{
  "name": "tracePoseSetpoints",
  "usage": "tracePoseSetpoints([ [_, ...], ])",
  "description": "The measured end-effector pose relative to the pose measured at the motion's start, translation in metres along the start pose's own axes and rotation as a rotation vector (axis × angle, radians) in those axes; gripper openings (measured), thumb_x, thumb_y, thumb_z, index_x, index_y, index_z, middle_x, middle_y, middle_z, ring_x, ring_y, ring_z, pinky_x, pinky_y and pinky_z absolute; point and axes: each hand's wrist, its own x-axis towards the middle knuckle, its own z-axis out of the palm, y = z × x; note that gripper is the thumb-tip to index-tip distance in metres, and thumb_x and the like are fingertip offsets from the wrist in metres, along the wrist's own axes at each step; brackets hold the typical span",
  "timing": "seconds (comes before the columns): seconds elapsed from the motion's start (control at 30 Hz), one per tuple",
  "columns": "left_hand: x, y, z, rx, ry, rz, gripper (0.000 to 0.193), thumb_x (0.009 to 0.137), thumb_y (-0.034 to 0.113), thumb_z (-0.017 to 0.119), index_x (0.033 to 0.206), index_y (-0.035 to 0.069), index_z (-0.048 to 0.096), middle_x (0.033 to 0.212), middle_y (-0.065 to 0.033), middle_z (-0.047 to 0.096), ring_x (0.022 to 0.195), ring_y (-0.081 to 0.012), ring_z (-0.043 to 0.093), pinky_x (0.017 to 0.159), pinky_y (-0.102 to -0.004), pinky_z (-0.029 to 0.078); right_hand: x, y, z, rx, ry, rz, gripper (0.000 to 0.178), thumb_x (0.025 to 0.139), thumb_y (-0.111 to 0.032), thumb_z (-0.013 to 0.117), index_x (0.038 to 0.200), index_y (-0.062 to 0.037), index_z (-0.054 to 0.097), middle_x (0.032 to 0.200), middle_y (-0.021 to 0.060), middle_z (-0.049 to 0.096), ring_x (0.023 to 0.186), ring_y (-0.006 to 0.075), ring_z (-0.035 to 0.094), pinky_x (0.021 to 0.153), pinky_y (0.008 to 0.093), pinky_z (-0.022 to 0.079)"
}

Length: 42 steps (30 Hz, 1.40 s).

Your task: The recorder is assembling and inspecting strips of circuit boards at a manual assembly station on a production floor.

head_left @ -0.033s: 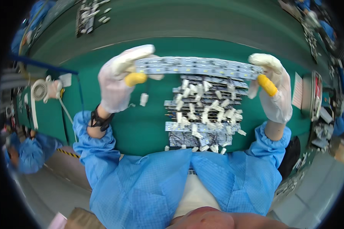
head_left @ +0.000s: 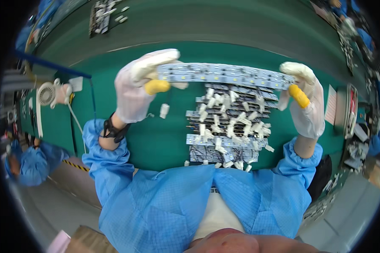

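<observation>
head view: little has changed; everything sits slightly farther right, probably from head movement. left hand (head_left: 135, 90) and right hand (head_left: 312, 103), well apart, still pinch the strip (head_left: 223, 74) by its ends beyond the boards (head_left: 236, 142); handling seems unchanged.

The strip board (head_left: 223, 73) hides part of the left hand (head_left: 133, 90). White connectors (head_left: 233, 96) cover parts of the stacked boards (head_left: 196, 154). The frame's lower edge cuts off a pink object (head_left: 60, 243), its kind unclear.
</observation>
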Motion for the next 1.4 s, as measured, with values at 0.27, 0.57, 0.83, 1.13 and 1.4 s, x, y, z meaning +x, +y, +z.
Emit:
tracePoseSetpoints([
  [0.27, -0.004, 0.014, 0.001, 0.086, -0.044, 0.150, 0.055, 0.085, 0.036, 0.067, 0.121, -0.005, 0.055, 0.108, -0.0199, 0.064, 0.089, -0.0236, 0.067, 0.077, -0.0318, 0.054, 0.008, 0.002, 0.003, -0.124, -0.018, 0.010, 0.071, 0.081, -0.052, 0.066, 0.120, 0.0061, 0.051, 0.077, 0.0075, 0.060, 0.060, 0.0122, 0.058, 0.060, 0.0228, 0.044],
  [0.57, 0.006, 0.002, 0.000, 0.125, 0.090, -0.113, 0.049, 0.088, 0.027, 0.065, 0.125, -0.002, 0.054, 0.100, -0.0127, 0.067, 0.088, -0.0114, 0.064, 0.077, -0.0235, 0.050, -0.002, -0.007, 0.019, -0.101, -0.011, 0.006, 0.060, 0.081, -0.040, 0.069, 0.116, 0.0058, 0.052, 0.097, 0.0104, 0.058, 0.055, 0.0116, 0.056, 0.054, 0.0211, 0.042],
  [0.83, 0.006, 0.016, -0.004, 0.290, -0.051, 0.192, 0.043, 0.089, 0.031, 0.061, 0.110, -0.007, 0.060, 0.086, -0.0168, 0.069, 0.102, -0.0263, 0.062, 0.099, -0.0457, 0.042, 0.012, 0.008, 0.004, -0.066, -0.048, -0.024, 0.057, 0.087, -0.043, 0.061, 0.118, 0.0043, 0.054, 0.070, 0.0046, 0.060, 0.060, 0.0102, 0.056, 0.067, 0.0244, 0.042],
  [1.13, 0.001, 0.012, 0.008, -0.090, 0.121, -0.021, 0.052, 0.090, 0.028, 0.063, 0.126, -0.006, 0.051, 0.098, -0.0119, 0.068, 0.084, -0.0158, 0.066, 0.075, -0.0267, 0.052, 0.005, 0.003, 0.008, -0.031, -0.033, -0.014, 0.066, 0.081, -0.042, 0.068, 0.120, 0.0078, 0.050, 0.092, 0.0111, 0.062, 0.065, 0.0128, 0.058, 0.062, 0.0237, 0.045],
  [1.4, 0.012, 0.004, 0.005, 0.266, 0.160, -0.225, 0.037, 0.093, 0.024, 0.058, 0.122, 0.002, 0.059, 0.104, -0.0070, 0.066, 0.089, -0.0077, 0.059, 0.076, -0.0205, 0.044, 0.000, -0.016, 0.016, 0.070, -0.191, 0.123, 0.064, 0.082, -0.037, 0.067, 0.123, 0.0092, 0.048, 0.083, 0.0131, 0.065, 0.056, 0.0149, 0.062, 0.056, 0.0222, 0.048],
])
